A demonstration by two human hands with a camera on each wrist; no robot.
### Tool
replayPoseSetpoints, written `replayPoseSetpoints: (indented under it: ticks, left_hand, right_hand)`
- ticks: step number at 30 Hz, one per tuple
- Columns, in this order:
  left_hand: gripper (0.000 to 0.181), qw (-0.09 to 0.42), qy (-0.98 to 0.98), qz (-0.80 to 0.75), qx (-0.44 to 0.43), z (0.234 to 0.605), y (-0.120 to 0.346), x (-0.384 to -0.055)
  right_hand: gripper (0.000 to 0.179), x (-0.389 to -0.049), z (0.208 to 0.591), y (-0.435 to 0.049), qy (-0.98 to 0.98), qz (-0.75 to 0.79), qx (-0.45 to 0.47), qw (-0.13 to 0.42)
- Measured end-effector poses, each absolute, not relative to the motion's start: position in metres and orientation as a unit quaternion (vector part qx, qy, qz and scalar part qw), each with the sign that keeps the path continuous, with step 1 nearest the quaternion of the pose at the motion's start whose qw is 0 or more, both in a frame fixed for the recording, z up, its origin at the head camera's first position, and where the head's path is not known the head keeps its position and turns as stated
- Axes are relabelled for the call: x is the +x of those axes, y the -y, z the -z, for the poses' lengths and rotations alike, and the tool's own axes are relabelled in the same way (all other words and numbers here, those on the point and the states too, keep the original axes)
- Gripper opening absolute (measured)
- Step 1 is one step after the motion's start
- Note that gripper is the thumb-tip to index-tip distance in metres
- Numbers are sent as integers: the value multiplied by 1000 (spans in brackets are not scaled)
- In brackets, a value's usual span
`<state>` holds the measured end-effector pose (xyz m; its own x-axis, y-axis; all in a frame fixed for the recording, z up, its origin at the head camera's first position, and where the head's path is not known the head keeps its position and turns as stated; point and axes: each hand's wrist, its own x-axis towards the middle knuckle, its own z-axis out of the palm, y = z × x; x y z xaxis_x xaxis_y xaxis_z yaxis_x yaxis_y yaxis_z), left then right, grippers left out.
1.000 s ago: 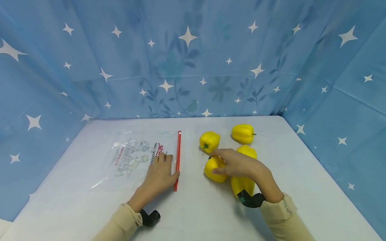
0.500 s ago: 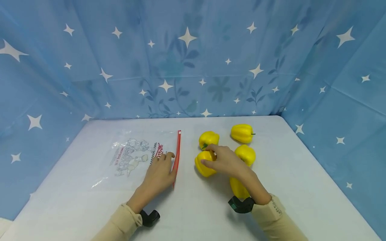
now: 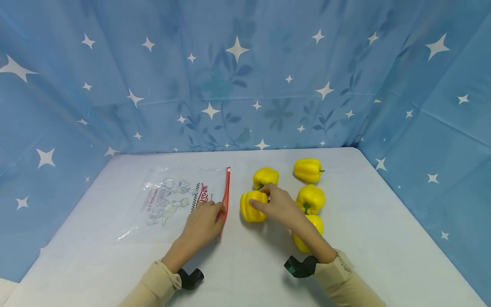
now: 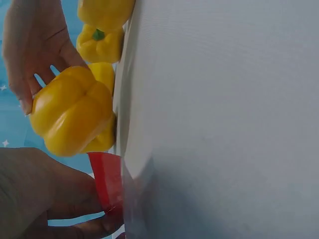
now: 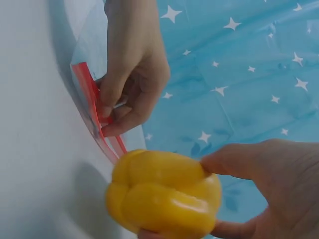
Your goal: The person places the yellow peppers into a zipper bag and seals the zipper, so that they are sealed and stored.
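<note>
A clear plastic zip bag (image 3: 172, 204) with printed cartoon figures lies flat on the left of the table. My left hand (image 3: 203, 224) pinches its red zip edge (image 5: 89, 94) between thumb and fingers; in the right wrist view that edge is lifted and parted. My right hand (image 3: 281, 207) grips a yellow bell pepper (image 3: 251, 209) by its sides, thumb on the near side. In the right wrist view the held pepper (image 5: 164, 194) hangs just off the table, close to the red edge but apart from it.
More yellow bell peppers lie right of the bag: one (image 3: 266, 177) behind the held pepper, one (image 3: 308, 169) at the back right, one (image 3: 310, 199) in front of that, and one (image 3: 307, 236) partly under my right forearm. A blue star-patterned curtain (image 3: 238, 85) encloses the white table (image 3: 245, 273).
My right hand has lifted a yellow bell pepper from the group and carried it left towards the bag. My left hand has raised the near part of the red zip edge.
</note>
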<state>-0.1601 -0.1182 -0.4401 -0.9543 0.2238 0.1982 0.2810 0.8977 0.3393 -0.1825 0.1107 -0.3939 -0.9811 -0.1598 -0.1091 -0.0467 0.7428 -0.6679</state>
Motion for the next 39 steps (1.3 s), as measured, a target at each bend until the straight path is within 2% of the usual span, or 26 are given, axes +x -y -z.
replayPoseSetpoints:
  ticks: [5,13,18,24,32,39]
  left_hand:
    - [10,56,972,194,-124,439,116,-158]
    - [9,89,966,209,-120,443,114,-153]
    - [16,101,964,223,-101,445,114,-147]
    - [26,99,962,240,-80,448,115,-142]
    - [36,97,957,269,-51,448,117,-136]
    - [40,115,952,281,-39,449,119,-132]
  right_hand:
    - [59,-180,399,-105,-920,385,-47,54]
    - [58,-180,411,-94,-893,448,-23,29]
    - [59,-181,415,-89,-856,516,-10,25]
    - [60,-180,417,-78,-777,626,-16,56]
    - [76,-177,424,-58,-727,683,-12,68]
    - [73,-182,444,-53,-709,699,-26,85]
